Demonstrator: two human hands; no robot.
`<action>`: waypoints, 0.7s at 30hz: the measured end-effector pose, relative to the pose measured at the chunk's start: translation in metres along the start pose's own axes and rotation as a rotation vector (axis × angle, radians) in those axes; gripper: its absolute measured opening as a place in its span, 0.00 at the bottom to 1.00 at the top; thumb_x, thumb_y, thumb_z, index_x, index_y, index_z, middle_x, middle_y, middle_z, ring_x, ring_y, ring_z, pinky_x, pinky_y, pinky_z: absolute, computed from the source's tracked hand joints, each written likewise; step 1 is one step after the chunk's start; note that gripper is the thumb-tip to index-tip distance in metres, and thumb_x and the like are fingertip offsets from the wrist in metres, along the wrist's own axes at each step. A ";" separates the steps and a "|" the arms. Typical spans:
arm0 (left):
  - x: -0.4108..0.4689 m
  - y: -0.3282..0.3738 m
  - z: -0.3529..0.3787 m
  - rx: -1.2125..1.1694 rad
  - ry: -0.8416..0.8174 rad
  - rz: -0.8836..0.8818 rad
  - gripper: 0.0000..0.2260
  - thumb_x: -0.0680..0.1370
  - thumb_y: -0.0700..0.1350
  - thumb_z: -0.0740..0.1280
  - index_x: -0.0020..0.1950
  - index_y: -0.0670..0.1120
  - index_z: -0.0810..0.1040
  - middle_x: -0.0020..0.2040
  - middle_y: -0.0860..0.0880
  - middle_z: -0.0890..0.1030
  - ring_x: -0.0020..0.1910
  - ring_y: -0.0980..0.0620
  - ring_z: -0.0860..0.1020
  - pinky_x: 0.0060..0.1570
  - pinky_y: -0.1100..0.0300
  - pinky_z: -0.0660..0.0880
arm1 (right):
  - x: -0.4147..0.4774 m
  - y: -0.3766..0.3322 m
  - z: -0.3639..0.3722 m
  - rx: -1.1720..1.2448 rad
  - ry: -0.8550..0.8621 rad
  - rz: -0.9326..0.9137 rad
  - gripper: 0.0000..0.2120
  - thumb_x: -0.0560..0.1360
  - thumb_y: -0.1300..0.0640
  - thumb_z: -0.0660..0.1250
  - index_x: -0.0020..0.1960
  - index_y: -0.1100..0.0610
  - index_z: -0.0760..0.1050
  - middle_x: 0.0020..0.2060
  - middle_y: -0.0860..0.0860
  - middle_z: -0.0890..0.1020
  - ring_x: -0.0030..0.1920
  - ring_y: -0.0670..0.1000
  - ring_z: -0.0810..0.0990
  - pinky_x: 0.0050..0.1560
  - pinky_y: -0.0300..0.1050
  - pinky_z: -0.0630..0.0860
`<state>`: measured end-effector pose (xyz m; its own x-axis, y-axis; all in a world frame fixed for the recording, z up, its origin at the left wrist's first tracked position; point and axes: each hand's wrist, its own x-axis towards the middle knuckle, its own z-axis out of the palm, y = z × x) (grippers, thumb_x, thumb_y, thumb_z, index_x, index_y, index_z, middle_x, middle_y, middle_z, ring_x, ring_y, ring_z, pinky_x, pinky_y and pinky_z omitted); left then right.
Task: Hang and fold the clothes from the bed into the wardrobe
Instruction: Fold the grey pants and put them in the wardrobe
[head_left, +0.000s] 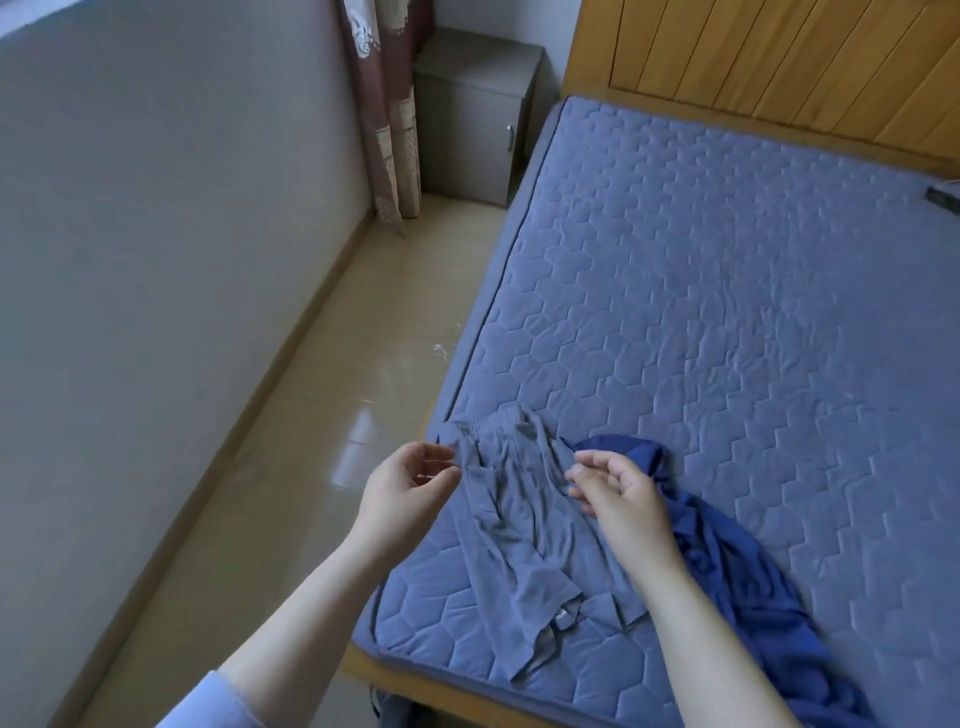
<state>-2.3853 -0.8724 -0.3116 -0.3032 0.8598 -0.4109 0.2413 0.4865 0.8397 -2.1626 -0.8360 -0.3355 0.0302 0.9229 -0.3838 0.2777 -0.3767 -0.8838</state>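
Note:
A crumpled pair of grey shorts (519, 519) with an elastic waistband lies on the near left corner of the bed (727, 322). A dark blue garment (737, 577) lies beside it on the right, partly under my right forearm. My left hand (410, 488) hovers palm up at the waistband's left end, fingers loosely curled, holding nothing. My right hand (618, 493) hovers over the seam between the two garments, fingers relaxed and bent, gripping nothing that I can see.
The bed has a blue quilted mattress cover and a wooden headboard (779, 67). A grey nightstand (472, 114) and a curtain (384, 104) stand in the far corner. Glossy tiled floor (291, 467) runs along the wall on the left.

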 end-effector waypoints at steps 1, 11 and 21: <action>0.010 -0.006 0.000 0.013 -0.013 -0.014 0.06 0.76 0.42 0.69 0.53 0.47 0.80 0.46 0.48 0.84 0.47 0.50 0.82 0.53 0.54 0.77 | 0.005 0.003 0.004 -0.017 -0.002 0.013 0.04 0.78 0.54 0.67 0.51 0.46 0.77 0.49 0.50 0.82 0.52 0.50 0.81 0.58 0.52 0.78; 0.098 -0.076 0.032 0.147 -0.038 -0.155 0.11 0.77 0.47 0.66 0.59 0.48 0.74 0.48 0.50 0.82 0.49 0.49 0.81 0.53 0.54 0.76 | 0.092 0.053 0.025 -0.238 -0.097 0.108 0.05 0.78 0.54 0.66 0.54 0.50 0.76 0.48 0.49 0.82 0.51 0.50 0.82 0.57 0.49 0.77; 0.197 -0.154 0.063 0.253 0.001 -0.338 0.12 0.77 0.48 0.65 0.58 0.45 0.76 0.48 0.50 0.83 0.46 0.50 0.81 0.50 0.54 0.77 | 0.199 0.130 0.057 -0.507 -0.223 0.140 0.06 0.77 0.53 0.66 0.54 0.49 0.76 0.46 0.43 0.79 0.47 0.41 0.76 0.42 0.34 0.69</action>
<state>-2.4246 -0.7685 -0.5443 -0.4049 0.6448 -0.6483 0.3467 0.7643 0.5437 -2.1748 -0.7062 -0.5423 -0.0885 0.8073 -0.5835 0.7130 -0.3577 -0.6030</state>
